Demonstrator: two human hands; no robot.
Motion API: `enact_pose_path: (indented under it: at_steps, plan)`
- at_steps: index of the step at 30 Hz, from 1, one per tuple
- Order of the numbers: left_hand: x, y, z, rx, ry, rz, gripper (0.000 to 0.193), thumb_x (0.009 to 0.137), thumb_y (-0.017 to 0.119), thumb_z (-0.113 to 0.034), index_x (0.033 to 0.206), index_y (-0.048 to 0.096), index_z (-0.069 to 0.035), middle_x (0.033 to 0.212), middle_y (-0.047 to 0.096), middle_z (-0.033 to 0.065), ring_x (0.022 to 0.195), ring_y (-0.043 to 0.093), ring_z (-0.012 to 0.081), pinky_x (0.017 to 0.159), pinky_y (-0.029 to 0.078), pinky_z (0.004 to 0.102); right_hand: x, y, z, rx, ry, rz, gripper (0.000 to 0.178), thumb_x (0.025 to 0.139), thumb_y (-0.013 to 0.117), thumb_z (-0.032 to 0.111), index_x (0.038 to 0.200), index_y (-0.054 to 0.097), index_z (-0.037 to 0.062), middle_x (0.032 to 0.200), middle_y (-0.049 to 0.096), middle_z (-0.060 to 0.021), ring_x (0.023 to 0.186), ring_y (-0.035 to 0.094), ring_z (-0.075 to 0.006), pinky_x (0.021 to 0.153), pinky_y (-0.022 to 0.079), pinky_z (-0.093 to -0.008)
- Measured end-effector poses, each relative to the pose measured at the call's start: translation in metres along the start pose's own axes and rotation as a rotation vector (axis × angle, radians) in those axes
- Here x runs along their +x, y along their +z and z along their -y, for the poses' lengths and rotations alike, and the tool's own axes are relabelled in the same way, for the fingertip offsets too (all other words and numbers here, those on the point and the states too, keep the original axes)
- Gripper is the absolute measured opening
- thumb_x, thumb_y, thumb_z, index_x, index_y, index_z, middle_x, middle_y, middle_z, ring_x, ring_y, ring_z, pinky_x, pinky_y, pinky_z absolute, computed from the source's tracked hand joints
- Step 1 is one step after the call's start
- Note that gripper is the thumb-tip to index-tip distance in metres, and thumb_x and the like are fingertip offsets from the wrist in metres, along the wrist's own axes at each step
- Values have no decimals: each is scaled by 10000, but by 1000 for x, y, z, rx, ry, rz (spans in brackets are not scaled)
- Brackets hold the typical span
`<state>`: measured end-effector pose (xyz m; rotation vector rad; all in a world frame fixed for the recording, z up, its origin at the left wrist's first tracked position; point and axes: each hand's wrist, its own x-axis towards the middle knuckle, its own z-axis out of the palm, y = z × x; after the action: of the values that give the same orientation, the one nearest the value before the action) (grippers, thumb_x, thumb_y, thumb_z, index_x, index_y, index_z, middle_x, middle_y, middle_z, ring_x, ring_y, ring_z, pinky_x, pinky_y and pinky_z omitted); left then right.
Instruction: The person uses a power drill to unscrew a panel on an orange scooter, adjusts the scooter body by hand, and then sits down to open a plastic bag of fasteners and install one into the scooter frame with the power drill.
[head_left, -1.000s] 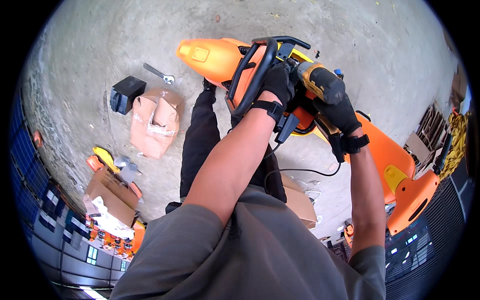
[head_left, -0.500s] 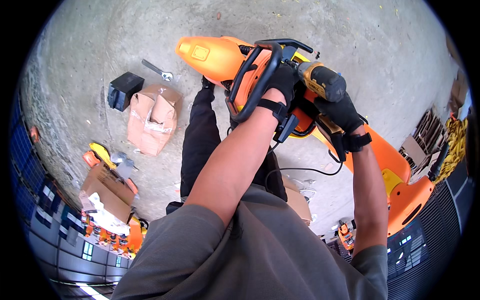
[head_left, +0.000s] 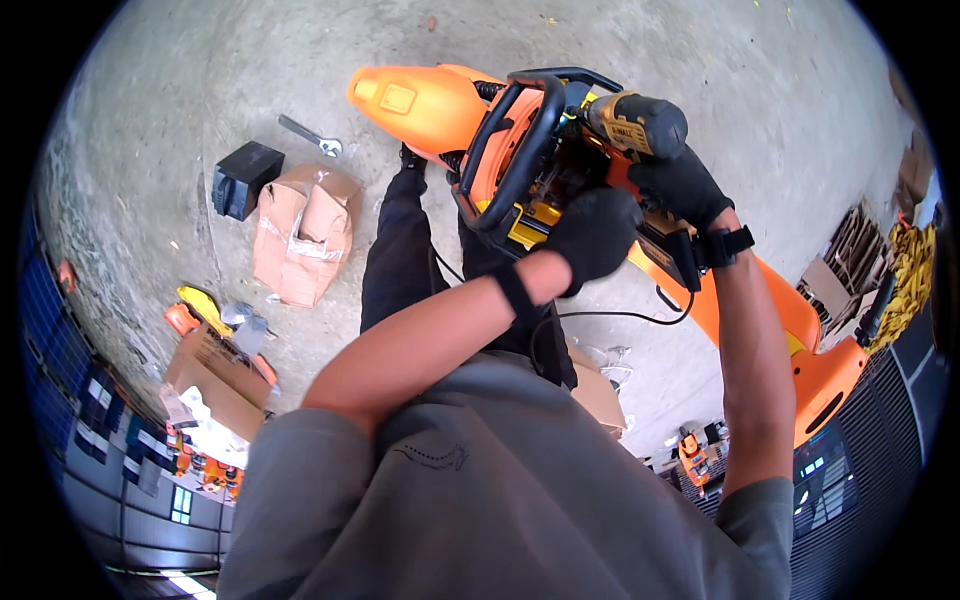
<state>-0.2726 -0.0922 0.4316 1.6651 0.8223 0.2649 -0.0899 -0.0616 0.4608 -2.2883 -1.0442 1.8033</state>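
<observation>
The orange machine (head_left: 470, 120) is held up before the body, at about 12 o'clock in the view, above the concrete floor (head_left: 200, 90). The left hand (head_left: 592, 232), in a black glove, has been moved off the black loop handle (head_left: 520, 130) and is now pressed closed on the machine's body below it. The right hand (head_left: 680, 185) stays clamped around the yellow-and-black cordless driver (head_left: 640, 122), whose tip is hidden, so contact with a screw cannot be told. The machine seems to be steadied for fastening work. A wrench (head_left: 308, 134) and a torn cardboard box (head_left: 300, 235) lie at 10 o'clock as before.
</observation>
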Motion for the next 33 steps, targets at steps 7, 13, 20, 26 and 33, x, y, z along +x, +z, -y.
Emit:
enact_pose_path:
  at_steps: [7,13,20,26,33]
  plan:
    - [-43,-142,-60,506,379,-204,212,877,656,-155,1024,610,-10,941,634,129,826,616,298,725,490,409,-12,9,3,81,66,-41,227,789,665,166,930,649,-11,735,645,-64,643,608,-157,600,501,-295]
    - [-27,-143,-10,251,118,-355,269,862,703,-217,997,602,-8,842,590,132,779,600,310,676,483,408,-14,15,22,109,132,-38,191,795,656,137,919,641,-8,697,619,-51,600,589,-132,552,489,-277]
    - [-14,-120,2,236,-29,-309,310,907,604,-332,882,566,-25,795,593,161,733,612,334,623,471,452,-13,19,16,176,157,-36,158,790,652,126,882,637,-1,673,602,-41,570,568,-125,516,466,-273]
    - [-11,-110,13,187,17,-375,339,915,593,-355,827,553,-30,751,584,158,697,606,348,586,469,465,-10,24,11,153,114,-68,151,798,657,140,863,640,5,675,612,-41,572,577,-129,513,465,-274]
    - [-13,-120,2,196,-104,-191,401,937,550,-262,1225,549,18,983,657,198,879,653,348,774,507,436,-7,22,14,159,170,-42,167,795,670,153,880,649,11,685,623,-45,577,587,-138,523,482,-277]
